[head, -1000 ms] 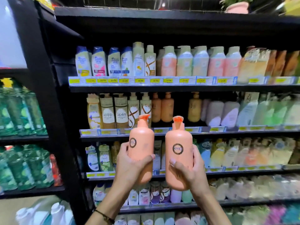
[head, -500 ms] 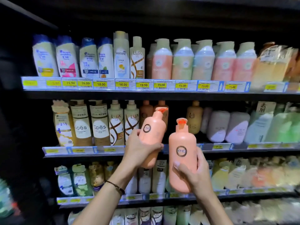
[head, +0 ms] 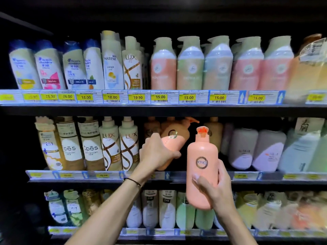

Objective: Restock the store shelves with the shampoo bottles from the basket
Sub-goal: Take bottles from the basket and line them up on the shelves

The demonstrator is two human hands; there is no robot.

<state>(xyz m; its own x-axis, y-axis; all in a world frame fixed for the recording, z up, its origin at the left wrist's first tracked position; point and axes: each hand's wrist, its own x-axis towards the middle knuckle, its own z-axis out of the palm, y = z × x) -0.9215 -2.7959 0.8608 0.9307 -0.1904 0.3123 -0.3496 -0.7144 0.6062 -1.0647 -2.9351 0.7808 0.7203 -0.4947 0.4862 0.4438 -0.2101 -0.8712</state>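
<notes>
My left hand [head: 156, 152] grips a peach pump bottle [head: 174, 138] and holds it tilted to the right, its top pushed in over the middle shelf [head: 177, 175] among darker orange bottles [head: 213, 132]. My right hand [head: 215, 189] holds a second peach bottle [head: 201, 167] with a KYIO label upright in front of the shelves, just right of the first. The basket is out of view.
The top shelf [head: 159, 105] carries white, green and pink bottles above yellow price tags. Spes and Lux bottles [head: 109, 144] stand left of my left hand, lilac bottles [head: 254, 149] to the right. The lower shelf [head: 159, 232] is packed with more bottles.
My left hand has carried its bottle up and forward into the middle shelf, tilting it further right. The right hand's bottle stays upright. The shelves have come closer.
</notes>
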